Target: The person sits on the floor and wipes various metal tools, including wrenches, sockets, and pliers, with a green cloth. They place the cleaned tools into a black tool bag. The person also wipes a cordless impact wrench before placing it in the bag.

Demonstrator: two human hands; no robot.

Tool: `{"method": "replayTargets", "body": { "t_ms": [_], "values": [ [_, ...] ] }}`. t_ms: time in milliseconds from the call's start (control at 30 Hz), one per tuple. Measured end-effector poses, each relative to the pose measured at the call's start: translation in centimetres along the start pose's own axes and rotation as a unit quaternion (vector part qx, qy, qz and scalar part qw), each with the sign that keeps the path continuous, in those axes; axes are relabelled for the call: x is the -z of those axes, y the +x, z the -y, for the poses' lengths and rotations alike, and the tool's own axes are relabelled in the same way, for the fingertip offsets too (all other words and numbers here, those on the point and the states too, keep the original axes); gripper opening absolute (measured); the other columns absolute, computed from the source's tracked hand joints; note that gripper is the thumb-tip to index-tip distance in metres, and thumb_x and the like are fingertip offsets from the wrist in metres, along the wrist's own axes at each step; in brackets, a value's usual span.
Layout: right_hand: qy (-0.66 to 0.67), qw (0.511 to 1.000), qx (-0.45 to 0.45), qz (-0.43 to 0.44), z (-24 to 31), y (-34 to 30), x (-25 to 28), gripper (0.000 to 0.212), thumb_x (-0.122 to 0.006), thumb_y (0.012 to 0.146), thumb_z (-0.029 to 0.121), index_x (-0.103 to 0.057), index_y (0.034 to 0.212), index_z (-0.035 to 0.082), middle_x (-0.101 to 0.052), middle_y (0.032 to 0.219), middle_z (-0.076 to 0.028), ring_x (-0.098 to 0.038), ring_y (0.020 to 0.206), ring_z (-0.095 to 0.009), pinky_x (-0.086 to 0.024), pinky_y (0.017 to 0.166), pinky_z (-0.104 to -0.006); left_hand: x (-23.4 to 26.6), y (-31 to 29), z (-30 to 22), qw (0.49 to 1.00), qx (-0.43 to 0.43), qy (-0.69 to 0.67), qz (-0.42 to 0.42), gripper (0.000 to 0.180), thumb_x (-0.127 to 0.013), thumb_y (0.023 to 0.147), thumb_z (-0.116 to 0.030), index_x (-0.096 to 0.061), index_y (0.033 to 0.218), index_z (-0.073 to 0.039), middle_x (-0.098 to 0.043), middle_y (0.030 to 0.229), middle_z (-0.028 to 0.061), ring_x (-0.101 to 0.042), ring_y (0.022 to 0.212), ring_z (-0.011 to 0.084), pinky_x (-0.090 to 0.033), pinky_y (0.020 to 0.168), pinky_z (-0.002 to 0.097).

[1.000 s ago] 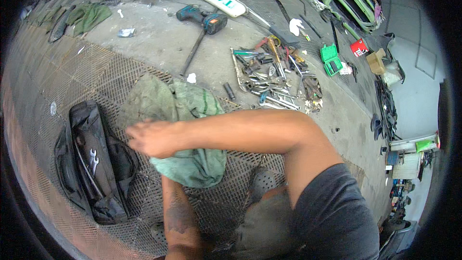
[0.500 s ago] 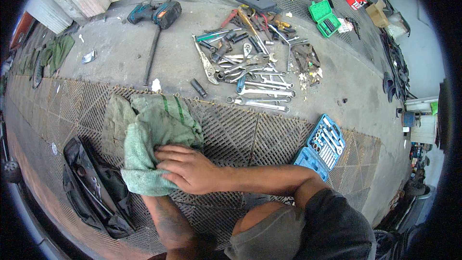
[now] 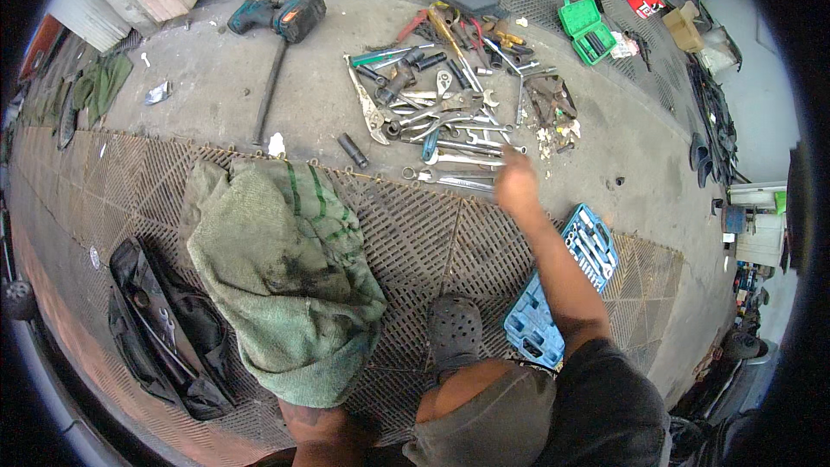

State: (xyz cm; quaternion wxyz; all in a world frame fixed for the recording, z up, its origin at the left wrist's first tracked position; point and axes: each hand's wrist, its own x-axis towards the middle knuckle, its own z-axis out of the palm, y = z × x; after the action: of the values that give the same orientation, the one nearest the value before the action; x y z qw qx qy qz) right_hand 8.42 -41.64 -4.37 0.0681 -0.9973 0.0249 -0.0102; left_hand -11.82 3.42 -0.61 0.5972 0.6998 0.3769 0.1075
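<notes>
A green, stained cloth [image 3: 281,294] is draped over my left hand, hiding its fingers; only my left forearm [image 3: 324,424] shows below it. My right hand [image 3: 517,182] is stretched out over the near right ends of the combination wrenches [image 3: 458,178]. Motion smears its fingers, so whether it touches or grips a wrench is unclear. Beyond lies a pile of tools: locking pliers [image 3: 367,104], a ratchet [image 3: 443,82], sockets and more wrenches. A loose black socket [image 3: 353,150] rests to the left of the wrenches.
A blue socket-set case [image 3: 534,320] lies open beside my right arm. At the left is a black bag [image 3: 156,337] with wrenches in it. My grey clog [image 3: 456,329] stands on the slatted mat [image 3: 406,251]. Farther off are a cordless drill [image 3: 281,17] and a green case [image 3: 588,30].
My right hand has let go of the cloth and swung far right to the wrenches. The cloth now spreads wider, covering my left hand and wrist.
</notes>
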Motion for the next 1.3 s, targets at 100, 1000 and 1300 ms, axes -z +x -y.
{"method": "replayTargets", "body": {
  "t_ms": [100, 1000, 1300],
  "values": [
    [-0.006, 0.999, 0.034, -0.029, -6.9, 0.2, -2.7, 0.039, -0.062, 0.084, 0.009, -0.062, 0.122, 0.002, -0.061, 0.123, -0.022, -0.059, 0.109, -0.038, -0.049, 0.095, -0.0471, 0.5, -0.9, 0.2, 0.999, 0.022, -0.032, 0.003, 0.040, -0.054, 0.095, -0.037, -0.058, 0.122, -0.008, -0.064, 0.111, 0.0066, -0.060, 0.099, 0.0217, -0.051, 0.083, 0.0400],
    [0.468, 0.827, 0.022, 0.310, 16.9, -10.5, 10.7, 0.017, -0.061, 0.097, 0.015, -0.059, 0.109, 0.002, -0.055, 0.076, 0.002, -0.049, 0.064, -0.006, -0.042, 0.055, -0.0245, -4.8, -2.8, -2.7, 0.912, 0.111, -0.341, 0.200, 0.049, -0.051, 0.097, -0.044, -0.053, 0.130, -0.008, -0.061, 0.114, 0.0074, -0.057, 0.100, 0.0211, -0.050, 0.084, 0.0384],
    [0.444, 0.778, 0.133, 0.424, 23.6, -11.7, 8.7, 0.021, -0.060, 0.096, 0.016, -0.060, 0.110, 0.000, -0.061, 0.077, -0.006, -0.058, 0.069, -0.013, -0.049, 0.064, -0.0307, -4.1, -2.1, -4.0, 0.864, 0.131, -0.438, 0.212, 0.052, -0.050, 0.098, -0.046, -0.051, 0.133, -0.008, -0.060, 0.115, 0.0076, -0.057, 0.101, 0.0208, -0.050, 0.085, 0.0379]
  ]
}}
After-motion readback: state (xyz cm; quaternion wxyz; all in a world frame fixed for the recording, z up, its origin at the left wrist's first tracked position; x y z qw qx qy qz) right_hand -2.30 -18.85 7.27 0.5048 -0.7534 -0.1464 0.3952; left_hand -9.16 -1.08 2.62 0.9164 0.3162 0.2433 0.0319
